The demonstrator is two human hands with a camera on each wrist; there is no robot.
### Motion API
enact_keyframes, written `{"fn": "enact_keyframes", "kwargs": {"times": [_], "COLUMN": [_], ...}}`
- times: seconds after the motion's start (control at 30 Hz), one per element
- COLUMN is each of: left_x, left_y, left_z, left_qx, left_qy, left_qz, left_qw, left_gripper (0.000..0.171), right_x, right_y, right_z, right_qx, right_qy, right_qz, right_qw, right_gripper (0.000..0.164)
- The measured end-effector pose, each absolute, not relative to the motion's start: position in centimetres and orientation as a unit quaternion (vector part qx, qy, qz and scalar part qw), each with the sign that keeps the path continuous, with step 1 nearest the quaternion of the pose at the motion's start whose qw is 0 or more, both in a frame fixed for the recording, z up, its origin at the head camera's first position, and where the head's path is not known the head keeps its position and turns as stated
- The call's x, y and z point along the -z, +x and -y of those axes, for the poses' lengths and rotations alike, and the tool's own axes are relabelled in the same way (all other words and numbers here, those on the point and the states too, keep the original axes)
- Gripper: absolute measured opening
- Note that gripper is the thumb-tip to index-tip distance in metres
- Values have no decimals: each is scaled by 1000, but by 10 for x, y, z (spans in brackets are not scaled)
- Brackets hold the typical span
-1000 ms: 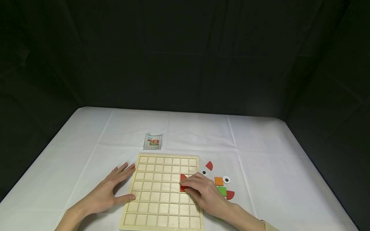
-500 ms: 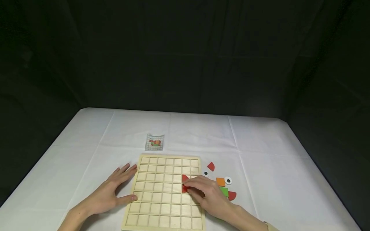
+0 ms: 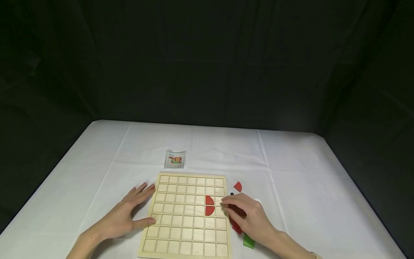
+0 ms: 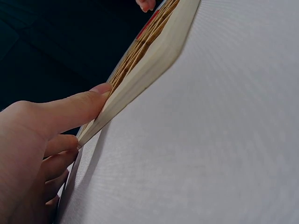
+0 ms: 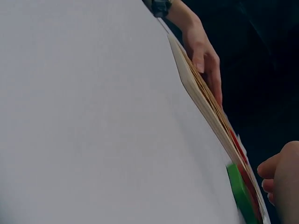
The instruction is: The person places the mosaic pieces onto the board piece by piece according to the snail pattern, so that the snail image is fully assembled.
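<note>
A pale wooden grid board lies on the white cloth. Two red quarter-circle tiles sit in adjoining cells, one above the other, on its right side. My left hand is spread at the board's left edge; in the left wrist view its thumb rests on the rim, the other fingers beside it. Over the right edge hovers my right hand, fingers loosely bent, with nothing showing between them. Under and around it lie a red tile, a green tile and partly hidden others.
Beyond the board lies a small picture card printed with a coloured figure on a grid. Another red quarter-circle tile lies off the board's upper right corner. Dark cloth hangs behind the table and along both sides.
My right hand has let go of the lower red quarter-circle tile and moved right, to the board's edge above the loose tiles. The left hand keeps its place at the board.
</note>
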State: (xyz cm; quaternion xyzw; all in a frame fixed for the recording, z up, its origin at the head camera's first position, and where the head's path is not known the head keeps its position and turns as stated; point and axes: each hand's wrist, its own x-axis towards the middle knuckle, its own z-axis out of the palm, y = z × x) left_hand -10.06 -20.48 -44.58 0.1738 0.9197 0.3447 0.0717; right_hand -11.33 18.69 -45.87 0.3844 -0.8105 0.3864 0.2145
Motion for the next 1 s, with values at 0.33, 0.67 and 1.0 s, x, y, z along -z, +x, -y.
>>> {"fn": "enact_keyframes", "kwargs": {"times": [0.33, 0.67, 1.0], "left_x": [446, 446, 446], "left_y": [-101, -101, -100], "left_z": [205, 206, 204], "left_qx": [-346, -347, -348], "left_qy": [178, 179, 188], "left_qz": [-919, -918, -917], "left_qw": [67, 67, 59], "left_gripper": [91, 91, 89], "right_x": [458, 461, 462], "right_y": [-110, -106, -108], "right_z": [-228, -251, -252], "right_qx": [-365, -321, -330], "right_qy": [300, 226, 221], "right_qz": [854, 897, 899], "right_qw": [217, 204, 185], "right_gripper": [41, 43, 41]}}
